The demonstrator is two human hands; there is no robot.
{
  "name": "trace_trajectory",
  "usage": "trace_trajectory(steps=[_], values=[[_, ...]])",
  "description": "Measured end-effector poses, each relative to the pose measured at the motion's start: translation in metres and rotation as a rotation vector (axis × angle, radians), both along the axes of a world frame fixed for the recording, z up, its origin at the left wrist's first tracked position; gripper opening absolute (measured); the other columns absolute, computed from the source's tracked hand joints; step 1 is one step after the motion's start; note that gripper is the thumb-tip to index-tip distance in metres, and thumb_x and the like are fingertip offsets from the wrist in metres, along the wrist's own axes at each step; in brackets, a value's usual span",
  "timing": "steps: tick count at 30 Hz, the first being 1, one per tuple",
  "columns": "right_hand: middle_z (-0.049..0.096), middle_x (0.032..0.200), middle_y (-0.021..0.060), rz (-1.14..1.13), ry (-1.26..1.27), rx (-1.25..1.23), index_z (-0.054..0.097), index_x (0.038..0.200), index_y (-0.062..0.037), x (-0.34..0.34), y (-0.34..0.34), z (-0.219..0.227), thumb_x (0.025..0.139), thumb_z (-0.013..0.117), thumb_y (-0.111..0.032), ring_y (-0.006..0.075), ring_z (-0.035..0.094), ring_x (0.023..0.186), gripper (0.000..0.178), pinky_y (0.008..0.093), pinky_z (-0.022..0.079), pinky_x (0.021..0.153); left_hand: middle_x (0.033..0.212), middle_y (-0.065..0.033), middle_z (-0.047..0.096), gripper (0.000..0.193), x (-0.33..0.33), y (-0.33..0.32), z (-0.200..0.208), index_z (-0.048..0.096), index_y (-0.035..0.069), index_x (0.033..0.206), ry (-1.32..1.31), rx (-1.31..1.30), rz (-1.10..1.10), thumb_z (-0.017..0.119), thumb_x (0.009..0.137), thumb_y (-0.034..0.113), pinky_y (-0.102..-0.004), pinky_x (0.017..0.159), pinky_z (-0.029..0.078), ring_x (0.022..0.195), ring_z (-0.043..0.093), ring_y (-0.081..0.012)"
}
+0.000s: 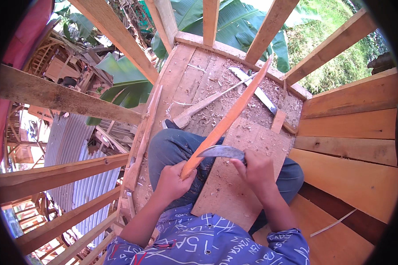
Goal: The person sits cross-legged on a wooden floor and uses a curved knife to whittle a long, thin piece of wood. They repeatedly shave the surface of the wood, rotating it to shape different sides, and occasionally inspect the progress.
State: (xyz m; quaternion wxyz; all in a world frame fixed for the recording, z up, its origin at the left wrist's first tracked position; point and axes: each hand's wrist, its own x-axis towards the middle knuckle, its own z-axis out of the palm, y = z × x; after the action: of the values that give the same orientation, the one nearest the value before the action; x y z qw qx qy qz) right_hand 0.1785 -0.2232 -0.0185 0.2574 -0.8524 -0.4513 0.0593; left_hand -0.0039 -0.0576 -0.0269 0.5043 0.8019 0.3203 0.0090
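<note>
My left hand (174, 181) is closed round the lower end of a long, orange-brown wooden stick (234, 113), which slants up and away to the right and tapers to a point. My right hand (257, 170) grips a curved knife (221, 151); its handle is hidden in my fist. The blade points left, and its tip meets the stick just above my left hand. A flat wooden board (247, 190) lies over my lap between my knees, with a few shavings on it.
Beyond my knees, a long-bladed machete (263, 98) and a thinner stick with a thick end (199, 108) lie on a plank floor (181, 75) strewn with shavings. Wooden posts (210, 22) rise around the edge. A plank wall (349, 132) stands at right, corrugated sheets (68, 137) below at left.
</note>
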Motion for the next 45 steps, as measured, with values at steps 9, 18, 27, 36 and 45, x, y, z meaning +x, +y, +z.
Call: trace_trajectory(steps=[9,18,27,36,45], values=[[0.055,0.062,0.0109,-0.062,-0.134,-0.038,0.053,0.068,-0.0051,0.024,0.023,-0.013,0.08,0.068,-0.048,0.029,0.058,0.055,0.048,0.0401,0.044,0.05,0.063,-0.0202,0.057,0.02,0.006,0.001,0.001,0.063,0.0,0.093,0.043,-0.041,0.046,0.065,0.086,0.018,-0.0351,0.055,0.046,0.057,0.063,-0.0298],[0.054,0.058,0.0155,-0.573,0.08,0.102,0.061,0.078,-0.0004,0.064,0.003,-0.021,0.09,0.062,-0.043,0.0333,0.058,0.054,0.045,0.0431,0.042,0.05,0.06,-0.0185,0.054,0.021,0.005,0.001,0.002,0.062,-0.001,0.091,0.018,-0.062,0.057,0.064,0.086,0.019,-0.0346,0.054,0.044,0.052,0.058,-0.0247],[0.057,0.06,0.0142,-0.036,-0.016,-0.009,0.056,0.07,-0.0042,0.009,0.021,-0.017,0.088,0.063,-0.044,0.0314,0.06,0.054,0.044,0.0424,0.046,0.051,0.057,-0.007,0.049,0.023,0.008,0.007,0.004,0.056,-0.003,0.079,0.063,-0.18,0.062,0.064,0.088,0.017,-0.0311,0.054,0.039,0.057,0.044,-0.0094],[0.053,0.058,0.0085,-0.058,-0.206,0.016,0.052,0.066,-0.0068,0.027,0.034,-0.026,0.083,0.063,-0.052,0.0264,0.058,0.052,0.05,0.0367,0.044,0.048,0.057,-0.0079,0.05,0.024,0.016,-0.003,0.008,0.058,-0.003,0.083,0.077,-0.064,0.103,0.066,0.088,0.019,-0.0318,0.054,0.039,0.057,0.044,-0.0096],[0.051,0.055,0.0122,-0.2,-0.284,0.065,0.051,0.065,-0.0027,0.034,0.032,-0.032,0.089,0.06,-0.05,0.0285,0.054,0.049,0.054,0.0403,0.041,0.048,0.057,-0.0101,0.05,0.022,0.016,-0.003,0.004,0.06,-0.002,0.087,0.03,-0.09,0.112,0.065,0.088,0.019,-0.032,0.053,0.04,0.055,0.045,-0.0112]])
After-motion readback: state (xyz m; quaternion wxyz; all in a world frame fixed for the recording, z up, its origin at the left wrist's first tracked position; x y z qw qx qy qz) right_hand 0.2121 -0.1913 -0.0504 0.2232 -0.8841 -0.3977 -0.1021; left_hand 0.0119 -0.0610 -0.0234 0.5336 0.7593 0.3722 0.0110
